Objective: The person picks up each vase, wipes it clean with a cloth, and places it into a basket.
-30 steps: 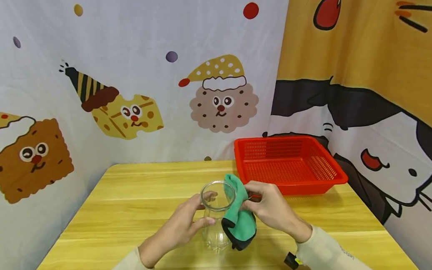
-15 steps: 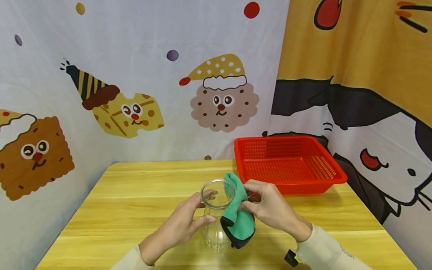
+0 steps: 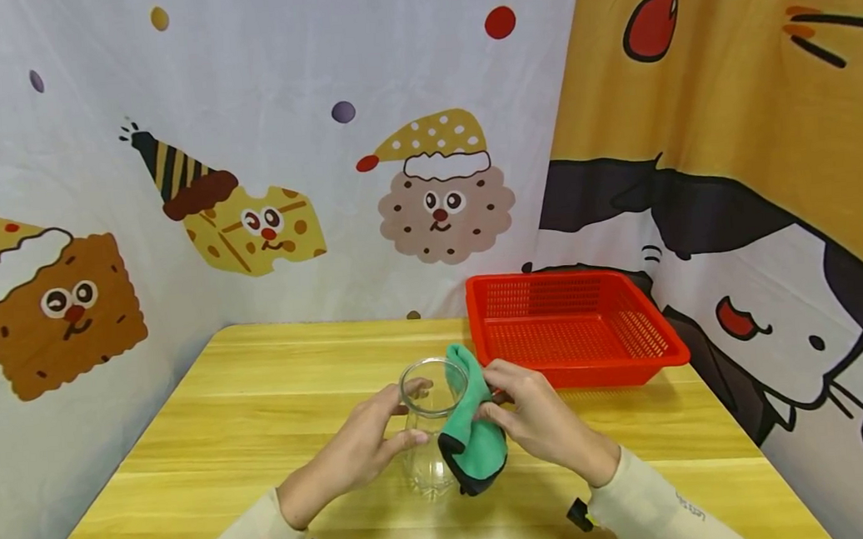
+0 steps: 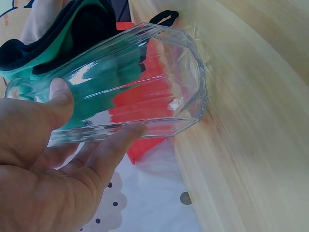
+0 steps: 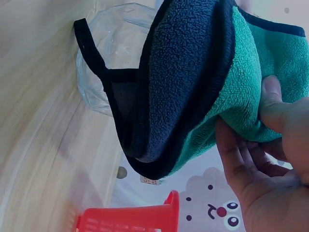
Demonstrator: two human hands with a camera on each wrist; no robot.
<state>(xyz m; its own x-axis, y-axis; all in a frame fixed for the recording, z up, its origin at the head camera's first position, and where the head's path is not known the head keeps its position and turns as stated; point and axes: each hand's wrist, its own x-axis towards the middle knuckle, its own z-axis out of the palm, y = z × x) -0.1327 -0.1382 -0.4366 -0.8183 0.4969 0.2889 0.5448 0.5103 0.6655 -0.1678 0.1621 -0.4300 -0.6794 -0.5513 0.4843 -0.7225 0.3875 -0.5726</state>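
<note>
A clear glass jar (image 3: 432,461) with a faceted base stands upright near the middle of the wooden table, its round mouth facing up. My left hand (image 3: 361,446) grips it from the left, thumb on the near side and fingers round the far side. In the left wrist view the jar (image 4: 159,92) shows green and red through its wall. On the jar's right side my right hand (image 3: 535,412) pinches a green cloth (image 3: 481,445) with black edging. The cloth (image 5: 193,72) has a dark grey reverse face and a black hanging loop (image 5: 89,48), and it overlaps the jar.
A red perforated plastic basket (image 3: 579,343) sits at the table's back right, just beyond my right hand. Printed curtains (image 3: 277,105) hang behind and to the right of the wooden table (image 3: 261,415).
Almost nothing differs. The right hand and the cloth shift very slightly left, while the left hand keeps its grip on the jar in the same place.
</note>
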